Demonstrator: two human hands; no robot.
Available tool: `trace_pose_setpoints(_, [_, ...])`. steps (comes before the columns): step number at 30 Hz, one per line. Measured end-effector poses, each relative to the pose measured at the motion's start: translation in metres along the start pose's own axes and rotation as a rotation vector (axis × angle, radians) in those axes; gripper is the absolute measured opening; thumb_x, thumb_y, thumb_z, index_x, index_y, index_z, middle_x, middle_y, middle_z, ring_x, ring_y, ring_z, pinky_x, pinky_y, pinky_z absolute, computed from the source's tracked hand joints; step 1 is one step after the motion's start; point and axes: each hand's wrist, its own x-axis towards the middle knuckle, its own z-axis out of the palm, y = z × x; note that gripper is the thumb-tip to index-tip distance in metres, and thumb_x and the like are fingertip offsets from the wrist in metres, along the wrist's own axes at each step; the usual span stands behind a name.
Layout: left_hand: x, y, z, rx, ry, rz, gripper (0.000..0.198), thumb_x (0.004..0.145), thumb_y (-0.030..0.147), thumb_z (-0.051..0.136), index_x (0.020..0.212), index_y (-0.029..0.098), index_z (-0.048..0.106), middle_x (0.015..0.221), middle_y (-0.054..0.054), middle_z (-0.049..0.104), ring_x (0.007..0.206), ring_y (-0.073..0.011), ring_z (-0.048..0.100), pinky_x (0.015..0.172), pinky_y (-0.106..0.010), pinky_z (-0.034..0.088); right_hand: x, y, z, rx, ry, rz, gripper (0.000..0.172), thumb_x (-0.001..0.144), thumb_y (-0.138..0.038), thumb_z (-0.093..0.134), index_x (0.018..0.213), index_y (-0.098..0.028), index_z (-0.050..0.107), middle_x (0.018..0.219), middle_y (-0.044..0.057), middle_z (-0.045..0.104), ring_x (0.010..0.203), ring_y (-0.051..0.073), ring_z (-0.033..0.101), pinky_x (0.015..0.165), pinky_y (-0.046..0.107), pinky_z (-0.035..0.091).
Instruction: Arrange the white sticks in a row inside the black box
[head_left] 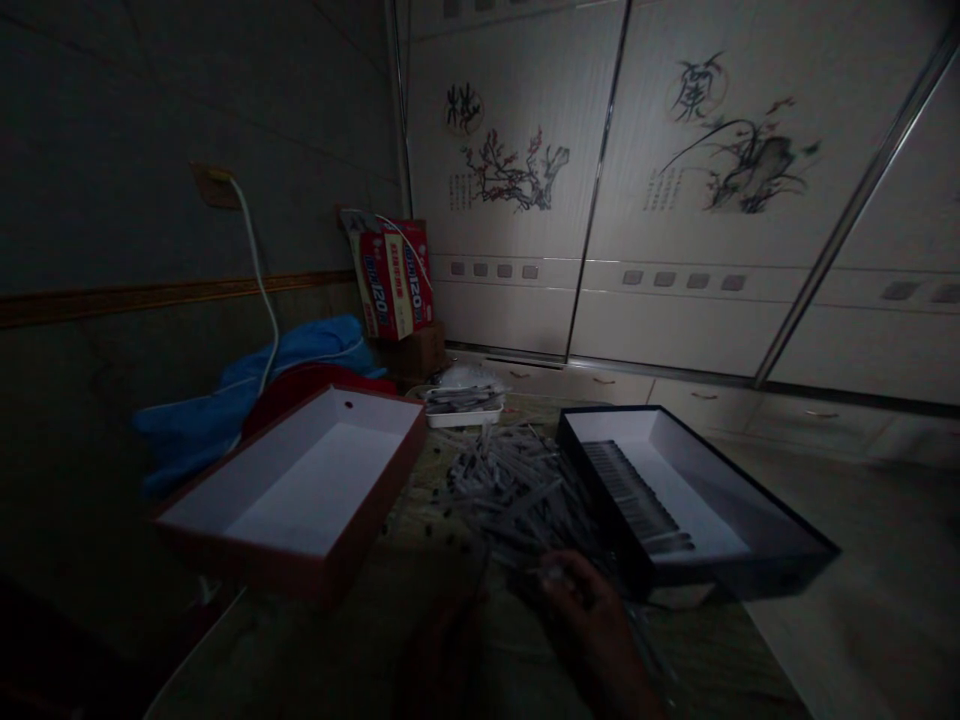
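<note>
My right hand (589,615) is closed in a pinch at the near edge of a pile of thin grey-white plastic strips (517,490). Between its thumb and fingertips shows a small pale, translucent piece (553,572), too dim to name by kind. Left of it, my left hand (446,635) is low over the table, so dark that its fingers cannot be made out. Small black pieces (448,512) lie scattered left of the pile. To the right, a dark-rimmed box (757,480) holds a row of slim dark sticks (634,495) along its left side.
An open red box with a white inside (375,500) stands on the left of the table (330,650). A white tray (465,418) of similar strips sits behind the pile. Beyond are blue cloth (292,355), a red carton (394,280) and a hanging white cable (255,240).
</note>
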Motion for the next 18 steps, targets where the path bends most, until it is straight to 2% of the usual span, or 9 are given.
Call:
trace_pose_setpoints(6, [0.003,-0.013,-0.008,0.25,-0.067,0.128,0.039,0.079,0.036,0.043,0.107,0.022,0.066,0.124,-0.01,0.06,0.118,-0.0269,0.051,0.104,-0.047,0.033,-0.002,0.002,-0.009,-0.187,-0.002,-0.088,0.032,0.077,-0.047,0.061,0.091,-0.019,0.067,0.08,0.003,0.064,0.073,0.017,0.057,0.065,0.024,0.044])
trace_pose_setpoints(9, [0.004,-0.012,-0.015,0.358,-0.094,0.134,0.039,0.079,0.032,0.042,0.107,0.023,0.067,0.129,-0.012,0.056,0.122,-0.0285,0.047,0.105,-0.049,0.031,-0.002,0.003,-0.008,-0.14,0.014,-0.079,0.036,0.078,-0.051,0.058,0.091,-0.018,0.067,0.077,0.003,0.063,0.069,0.016,0.056,0.063,0.024,0.044])
trace_pose_setpoints(14, [0.002,0.001,-0.02,0.355,-0.145,0.135,0.039,0.08,0.023,0.038,0.106,0.019,0.068,0.129,-0.016,0.054,0.12,-0.0255,0.049,0.101,-0.042,0.038,-0.003,0.008,-0.005,-0.053,-0.023,-0.051,0.037,0.075,-0.052,0.06,0.088,-0.018,0.066,0.069,0.002,0.06,0.062,0.014,0.053,0.056,0.022,0.041])
trace_pose_setpoints(18, [0.004,0.002,-0.015,0.345,-0.115,0.184,0.031,0.08,0.02,0.046,0.1,0.024,0.069,0.123,-0.009,0.06,0.115,-0.0228,0.054,0.099,-0.037,0.042,-0.005,0.008,-0.003,-0.133,-0.083,-0.057,0.037,0.079,-0.052,0.057,0.088,-0.017,0.065,0.07,0.001,0.059,0.061,0.013,0.052,0.055,0.022,0.04])
